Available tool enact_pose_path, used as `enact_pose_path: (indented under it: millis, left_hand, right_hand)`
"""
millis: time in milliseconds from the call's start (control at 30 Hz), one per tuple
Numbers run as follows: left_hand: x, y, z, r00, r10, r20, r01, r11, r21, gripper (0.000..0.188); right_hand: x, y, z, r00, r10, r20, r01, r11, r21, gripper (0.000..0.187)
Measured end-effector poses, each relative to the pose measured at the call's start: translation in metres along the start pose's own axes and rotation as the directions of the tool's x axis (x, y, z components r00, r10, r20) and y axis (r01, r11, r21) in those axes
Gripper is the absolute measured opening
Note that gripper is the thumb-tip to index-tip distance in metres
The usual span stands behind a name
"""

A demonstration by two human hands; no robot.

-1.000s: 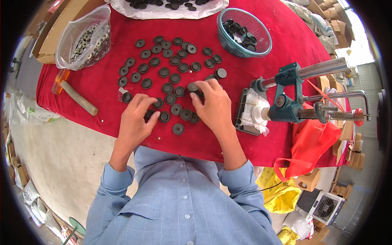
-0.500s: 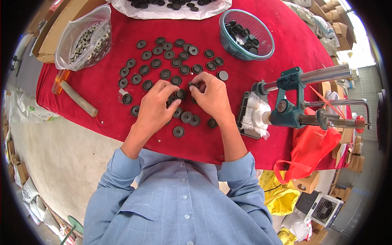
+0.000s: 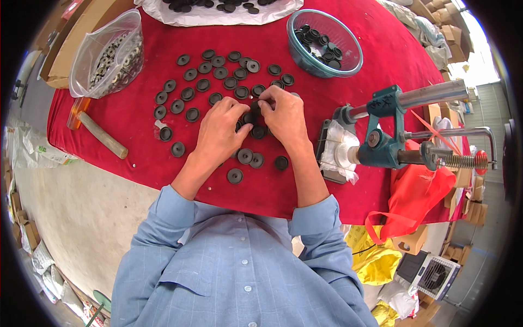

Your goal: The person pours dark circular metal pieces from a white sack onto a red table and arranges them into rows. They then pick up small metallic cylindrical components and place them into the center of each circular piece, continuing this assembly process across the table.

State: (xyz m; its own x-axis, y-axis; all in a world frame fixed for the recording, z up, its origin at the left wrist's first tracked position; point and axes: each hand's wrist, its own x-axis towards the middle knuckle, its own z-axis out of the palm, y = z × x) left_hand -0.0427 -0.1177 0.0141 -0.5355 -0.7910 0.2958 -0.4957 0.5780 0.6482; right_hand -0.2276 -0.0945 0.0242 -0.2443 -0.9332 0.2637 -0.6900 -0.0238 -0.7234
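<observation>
Black round caps [image 3: 220, 73] with raised rims lie scattered over the red tablecloth. Over the middle of them my two hands nearly meet. The fingers of my left hand [image 3: 219, 129] are closed on a black cap [image 3: 248, 117], partly hidden by the fingertips. My right hand [image 3: 284, 117] pinches another dark cap [image 3: 256, 108] between thumb and fingers, close against the left one's. Below this spot lies a loose cap [image 3: 258, 132], and two more caps [image 3: 245, 156] sit nearer to me. Whether the held pieces touch, I cannot tell.
A teal hand press [image 3: 376, 139] stands at the right. A blue-green bowl of black parts [image 3: 357, 64] is at the back right. At the left are a clear container of metal parts [image 3: 79, 82] and a hammer [image 3: 103, 135]. A white bag [image 3: 229, 20] lies at the far edge.
My hands have come closer together, the left moving right, the cap pieces brought side by side. The whole view has shifted slightly.
</observation>
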Motion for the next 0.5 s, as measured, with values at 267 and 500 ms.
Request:
enact_pose_path:
  millis: [267,500]
  left_hand:
    - [-0.001,-0.007,0.006,0.997,0.009,-0.078,0.000,0.994,0.110,0.031]
    - [-0.001,0.024,0.019,0.990,0.142,-0.014,-0.142,0.990,0.006,0.037]
  right_hand:
    - [-0.018,0.001,-0.057,0.960,0.232,-0.158,-0.215,0.970,0.118,0.010]
    - [-0.057,0.017,-0.050,0.984,0.177,0.009,-0.171,0.959,-0.224,0.032]
